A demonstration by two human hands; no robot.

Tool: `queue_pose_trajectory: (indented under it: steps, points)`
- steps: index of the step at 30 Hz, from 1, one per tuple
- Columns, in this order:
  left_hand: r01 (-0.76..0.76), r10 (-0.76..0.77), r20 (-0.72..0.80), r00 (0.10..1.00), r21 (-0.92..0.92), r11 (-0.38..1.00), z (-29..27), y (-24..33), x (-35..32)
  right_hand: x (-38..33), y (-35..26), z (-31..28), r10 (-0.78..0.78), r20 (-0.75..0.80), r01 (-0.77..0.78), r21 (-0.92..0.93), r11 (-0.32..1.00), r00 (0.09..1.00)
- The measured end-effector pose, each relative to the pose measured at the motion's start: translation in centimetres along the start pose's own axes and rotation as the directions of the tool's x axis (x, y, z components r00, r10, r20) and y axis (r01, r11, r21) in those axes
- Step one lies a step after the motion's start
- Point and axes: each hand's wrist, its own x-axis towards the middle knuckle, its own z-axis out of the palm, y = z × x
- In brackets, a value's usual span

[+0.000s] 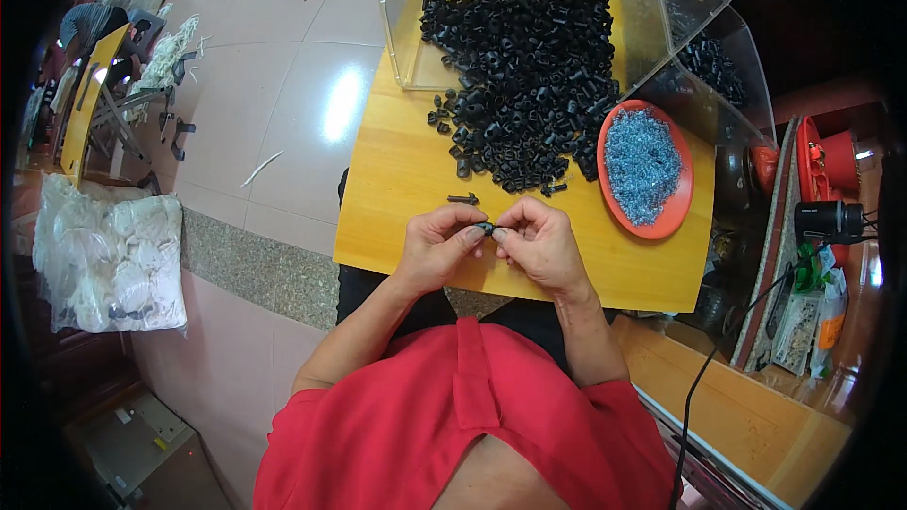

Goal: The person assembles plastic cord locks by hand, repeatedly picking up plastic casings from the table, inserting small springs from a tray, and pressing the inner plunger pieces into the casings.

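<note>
Near the front edge of the yellow table (378, 217), my left hand (440, 244) and my right hand (542, 246) meet at their fingertips. Both pinch a small black plastic part (486, 228), mostly covered by the fingers. One loose black part (463, 199) lies just beyond my left hand, and another small black piece (554, 190) is beyond my right. A large heap of black plastic parts (529, 76) spreads over the far half of the table. To the right of it, an oval red plate (684, 191) holds many small, shiny, bluish-silver pieces (642, 165).
A clear plastic bin (402, 19) surrounds part of the heap; a second clear bin (718, 71) with black parts stands at right. A black cable (723, 345) runs down the right side. On the left floor sits a plastic bag (113, 255); a person (90, 24) is far left.
</note>
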Motion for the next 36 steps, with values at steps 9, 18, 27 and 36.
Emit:
queue_pose_trajectory:
  steps: [9,18,27,36]
  points:
    - [-0.002,-0.003,0.026,1.000,0.214,0.977,0.3,0.8,-0.1,0.3,-0.2,-0.6,0.045,0.093,-0.033,-0.124,0.992,0.995]
    - [0.015,-0.018,0.020,1.000,0.134,0.991,0.5,1.0,-0.2,0.9,1.8,-1.8,-0.027,0.243,-0.039,0.263,0.964,0.970]
    - [-0.068,0.062,0.029,0.998,0.304,0.950,1.0,1.5,0.0,1.4,1.6,-1.7,0.023,0.252,-0.061,0.147,0.987,0.967]
    - [-0.024,0.020,0.032,0.999,0.136,0.990,0.7,0.0,-0.1,0.2,-0.8,-3.7,-0.028,0.158,0.018,0.069,0.997,0.987]
